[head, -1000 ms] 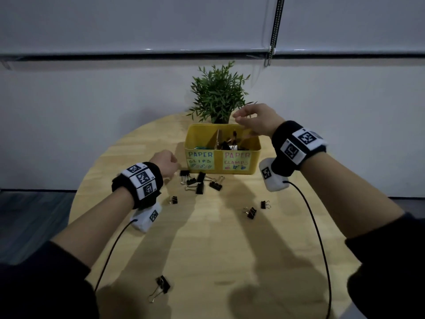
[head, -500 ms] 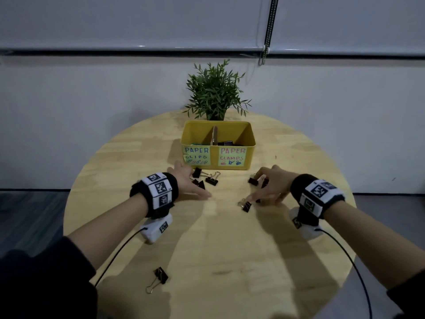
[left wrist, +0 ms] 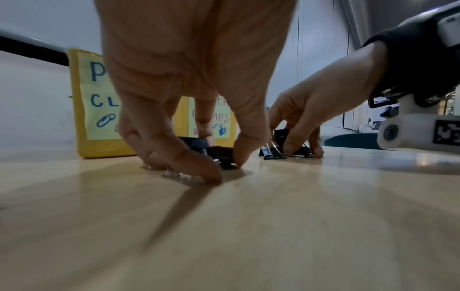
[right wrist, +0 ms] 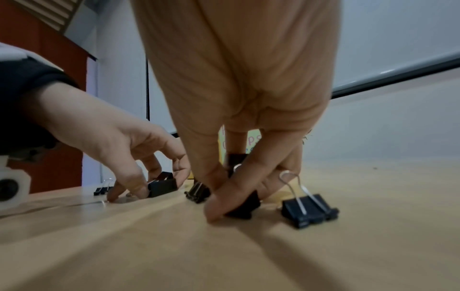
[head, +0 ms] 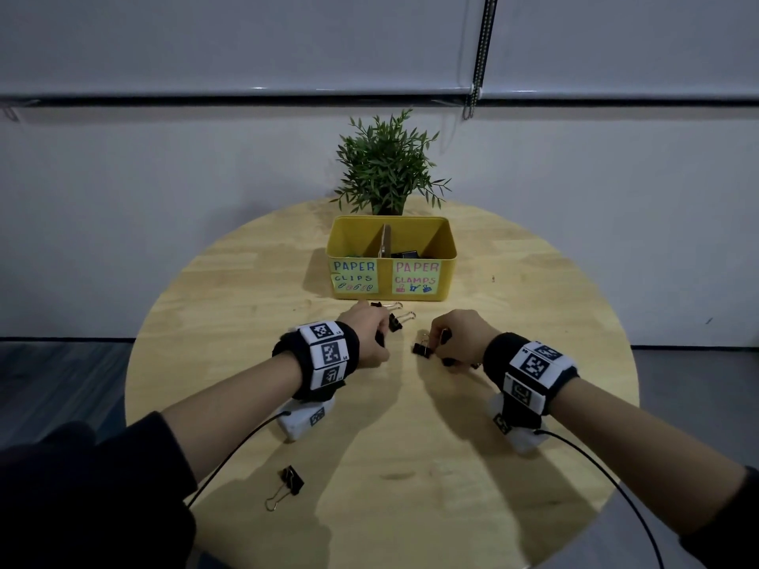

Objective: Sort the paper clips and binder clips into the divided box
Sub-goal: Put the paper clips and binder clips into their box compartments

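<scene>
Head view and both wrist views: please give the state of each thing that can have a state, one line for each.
left hand: on the table, pinches a black binder clip.
right hand: on the table, pinches another black clip.
divided box: open, upright, black clips in the right compartment.
free clip: beside the right hand, handles up.
near clip: alone on the table.
plant: upright behind the box.

Head view high, forward-down — wrist views near-tabletop, perhaps blurred, sharing the box point(left wrist: 82, 122).
</scene>
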Demonstrator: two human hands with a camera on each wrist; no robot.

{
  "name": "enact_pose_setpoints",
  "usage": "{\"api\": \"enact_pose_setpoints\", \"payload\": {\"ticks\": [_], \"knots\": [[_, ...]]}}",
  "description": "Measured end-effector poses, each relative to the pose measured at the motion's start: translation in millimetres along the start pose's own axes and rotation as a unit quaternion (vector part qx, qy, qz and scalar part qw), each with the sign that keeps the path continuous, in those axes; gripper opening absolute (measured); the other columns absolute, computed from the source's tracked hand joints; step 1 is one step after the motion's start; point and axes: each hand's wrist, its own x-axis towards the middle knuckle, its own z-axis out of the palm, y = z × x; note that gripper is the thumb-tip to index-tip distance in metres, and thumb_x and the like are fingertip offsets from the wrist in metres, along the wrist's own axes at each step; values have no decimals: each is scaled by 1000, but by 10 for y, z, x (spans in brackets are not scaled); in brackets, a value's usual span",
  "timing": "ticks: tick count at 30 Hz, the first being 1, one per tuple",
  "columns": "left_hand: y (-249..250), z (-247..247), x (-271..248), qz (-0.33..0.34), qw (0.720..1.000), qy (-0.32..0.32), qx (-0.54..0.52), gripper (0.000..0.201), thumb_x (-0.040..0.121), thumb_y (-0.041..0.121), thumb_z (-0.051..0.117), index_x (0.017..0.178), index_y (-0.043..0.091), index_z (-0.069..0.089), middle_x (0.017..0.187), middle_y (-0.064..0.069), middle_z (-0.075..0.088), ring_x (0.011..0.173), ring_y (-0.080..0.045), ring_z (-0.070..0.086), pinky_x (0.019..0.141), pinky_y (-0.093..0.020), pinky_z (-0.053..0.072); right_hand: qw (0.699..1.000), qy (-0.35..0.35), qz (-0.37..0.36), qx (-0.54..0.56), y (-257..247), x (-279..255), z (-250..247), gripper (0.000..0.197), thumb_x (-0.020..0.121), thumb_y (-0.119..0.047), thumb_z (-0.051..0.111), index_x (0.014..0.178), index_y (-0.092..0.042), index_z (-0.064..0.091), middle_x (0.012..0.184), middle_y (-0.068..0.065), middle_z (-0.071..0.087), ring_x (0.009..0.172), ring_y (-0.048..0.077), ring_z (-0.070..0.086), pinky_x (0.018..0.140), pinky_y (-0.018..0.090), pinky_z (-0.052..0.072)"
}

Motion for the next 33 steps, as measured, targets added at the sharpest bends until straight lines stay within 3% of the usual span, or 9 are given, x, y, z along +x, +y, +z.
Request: {"api": "enact_pose_setpoints", "payload": {"ticks": [4,11,15,20,22,24,27,29,33], "knots": [[-63,-78,6,15,998,-6,-64,32,58,10,80,84,16,63,84,10,55,78,-12,54,55,-23,43,997,-4,19,72,19,-4,8,12,83,-2,62,90,-6,71,86,8,65,54,15,60,47,20,52],[-167,-112,-46,59,995,-11,-77,34,57,9,84,78,21,61,94,4,59,82,-13,54,66,-26,47,988,33,-22,151,-96,-31,-359,6,82,-6,68,88,-7,70,87,4,66,71,12,62,73,23,56],[-234,-176,-112,63,979,-43,-190,34,61,0,80,79,20,60,87,1,62,60,-7,56,51,-23,45,965,154,-86,193,-336,95,-815,5,83,-7,66,87,-4,67,92,9,67,80,18,66,74,27,59],[-120,-582,-50,108,962,14,-251,30,68,2,78,90,15,62,115,-4,60,73,-6,54,88,-43,51,962,233,-115,86,-466,404,-1144,33,88,-21,62,121,-19,59,116,11,53,99,27,58,74,33,55],[-8,-763,12,104,959,73,-254,32,68,5,79,94,13,63,114,-2,59,77,-11,55,91,-47,50,955,277,-100,32,-389,443,-1161,40,89,-26,58,128,-23,52,123,13,49,103,29,56,85,33,46],[108,-869,111,104,950,148,-255,35,65,8,81,94,14,63,109,0,60,78,-14,58,86,-46,54,951,297,-83,18,-260,403,-1116,35,88,-25,57,122,-20,55,120,13,54,94,27,58,79,31,46],[262,-821,295,107,914,285,-269,35,62,12,84,91,18,66,105,-3,59,88,-18,61,79,-33,57,965,256,-44,15,-29,262,-959,22,87,-19,59,107,-11,64,107,12,66,75,24,62,65,36,55],[344,-722,400,129,910,281,-278,43,70,9,80,110,14,66,119,-7,56,102,-17,59,82,-18,54,984,176,0,18,105,139,-824,22,87,-18,63,106,-7,65,98,11,68,67,23,67,58,32,58],[331,-579,468,160,941,232,-187,59,82,11,69,137,14,48,145,-7,41,129,-23,44,103,-38,47,997,-29,65,-1,216,-124,-554,52,76,-28,78,120,-11,55,84,6,64,70,20,67,55,29,59]]}}
